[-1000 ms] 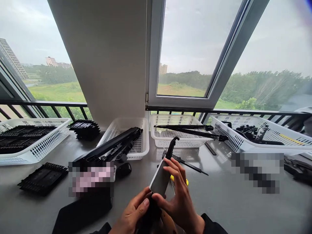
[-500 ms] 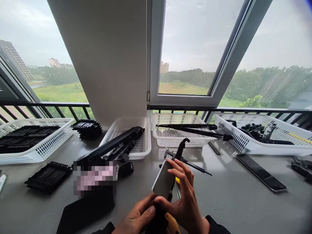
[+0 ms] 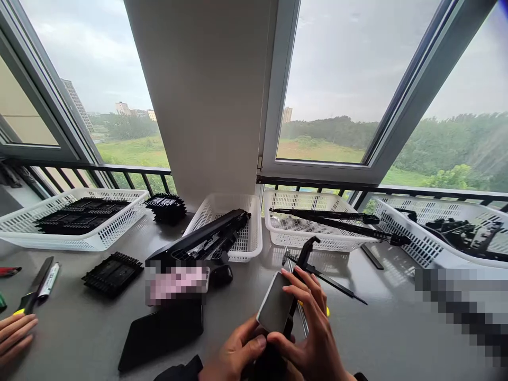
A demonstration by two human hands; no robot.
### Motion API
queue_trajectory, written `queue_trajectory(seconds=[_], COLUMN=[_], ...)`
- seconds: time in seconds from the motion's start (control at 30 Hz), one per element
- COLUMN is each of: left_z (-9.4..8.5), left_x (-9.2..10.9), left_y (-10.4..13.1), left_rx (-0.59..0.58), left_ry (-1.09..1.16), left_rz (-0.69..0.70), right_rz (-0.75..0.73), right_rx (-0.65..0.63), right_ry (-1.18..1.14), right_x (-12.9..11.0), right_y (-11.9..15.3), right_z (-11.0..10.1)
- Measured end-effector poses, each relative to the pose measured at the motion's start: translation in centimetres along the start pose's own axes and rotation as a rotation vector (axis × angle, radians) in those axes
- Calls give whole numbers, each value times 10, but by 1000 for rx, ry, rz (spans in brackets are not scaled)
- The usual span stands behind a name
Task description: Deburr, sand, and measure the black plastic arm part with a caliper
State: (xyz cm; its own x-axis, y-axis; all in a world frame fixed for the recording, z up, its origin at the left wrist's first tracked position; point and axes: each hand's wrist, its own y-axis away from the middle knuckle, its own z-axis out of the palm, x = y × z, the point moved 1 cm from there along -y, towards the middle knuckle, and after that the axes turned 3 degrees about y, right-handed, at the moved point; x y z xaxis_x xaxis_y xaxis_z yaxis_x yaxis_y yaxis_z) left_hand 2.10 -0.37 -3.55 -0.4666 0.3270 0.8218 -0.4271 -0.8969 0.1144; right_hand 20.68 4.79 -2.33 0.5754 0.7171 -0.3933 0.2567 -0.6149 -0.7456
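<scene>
My left hand [image 3: 240,349] is closed on the lower end of a grey rectangular panel with a white rim [image 3: 275,302], and a dark shape below it is hard to make out. My right hand [image 3: 313,323] grips the same panel, thumb at its bottom and fingers along the right edge. A black bar with a hooked end [image 3: 307,253] rises behind the right fingers; whether it is held or joined to the panel I cannot tell. Beyond the hands lies a caliper [image 3: 339,286], next to a thin metal rod [image 3: 305,321] and something yellow partly covered by my fingers.
White baskets [image 3: 254,248] line the back, holding black plastic parts. A black finned part [image 3: 113,274], a black flat slab [image 3: 162,336] and a mouse-like black object [image 3: 221,275] lie to the left. Another person's hand [image 3: 16,336] is near a knife [image 3: 39,278] and a marker [image 3: 50,280].
The view has swung left, so the table's things appear further right. Another person's hand, the knife and more of the marker have come into view. Both my hands keep their hold on the panel.
</scene>
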Motion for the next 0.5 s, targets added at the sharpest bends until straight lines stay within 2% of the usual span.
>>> queue_trajectory(seconds=[0.13,0.3,0.5], left_z=[-5,-7,-16], left_x=[0,3,-5], left_y=[1,0,2], left_rx=[12,42,38], left_ry=[-46,-98,-111], left_rz=[42,68,49], right_rz=[10,-24,-28], right_rx=[-9,-90,-62], right_ry=[-6,-44,-43], right_x=[0,3,9], right_y=[-4,-5,-8], right_z=[-3,-6,-14])
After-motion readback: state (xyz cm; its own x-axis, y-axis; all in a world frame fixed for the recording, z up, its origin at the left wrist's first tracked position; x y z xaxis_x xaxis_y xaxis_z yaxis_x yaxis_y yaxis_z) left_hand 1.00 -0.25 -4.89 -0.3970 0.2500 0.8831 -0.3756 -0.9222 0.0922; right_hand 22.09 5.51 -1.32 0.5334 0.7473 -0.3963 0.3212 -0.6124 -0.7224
